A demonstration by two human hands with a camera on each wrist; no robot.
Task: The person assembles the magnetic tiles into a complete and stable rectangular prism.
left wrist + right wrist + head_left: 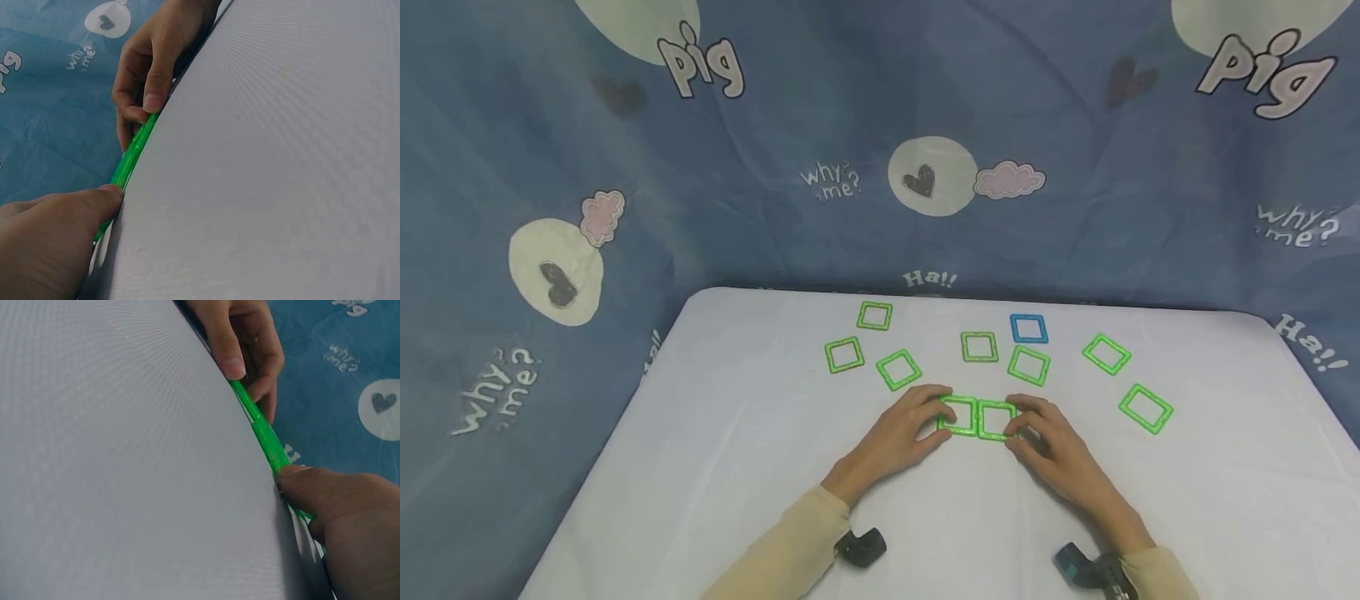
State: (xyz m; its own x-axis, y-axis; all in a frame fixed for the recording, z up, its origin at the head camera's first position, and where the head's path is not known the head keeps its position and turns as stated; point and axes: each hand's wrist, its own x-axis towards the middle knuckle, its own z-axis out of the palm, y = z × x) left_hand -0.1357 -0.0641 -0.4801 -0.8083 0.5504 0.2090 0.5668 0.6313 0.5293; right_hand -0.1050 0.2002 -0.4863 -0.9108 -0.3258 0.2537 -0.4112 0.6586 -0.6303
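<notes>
Beige sleeves [782,550] lie nearest the camera, a dark wrist camera [862,548] beside each cuff, well behind the fingers. Ahead of them, the left hand [895,433] holds the left green frame [958,400] by its outer side, thumb and fingers curled in to a narrow gap on its edge. The right hand [1063,454] holds the right green frame [997,405] likewise, by the opposite side. Both frames lie flat on the white table [700,475] between the two sets of fingers, their inner edges touching. From each wrist they show as a thin green strip, a thumb towards either end.

Just past the left fingertips is a slanted green frame [905,382], with two more green frames [872,326] farther off. Beyond the gap between the hands lie a pair of green frames [981,359] and, behind the right one, a blue frame [1031,340]. Ahead and to the right of the right fingers lie two tilted green frames [1137,419], apart from each other.

Blue cloth [820,92] rises beyond the fingers. It reads "pig" high to either side, "why me?" in the middle and far out left and right, and "Ha!!" straight past the held frames.
</notes>
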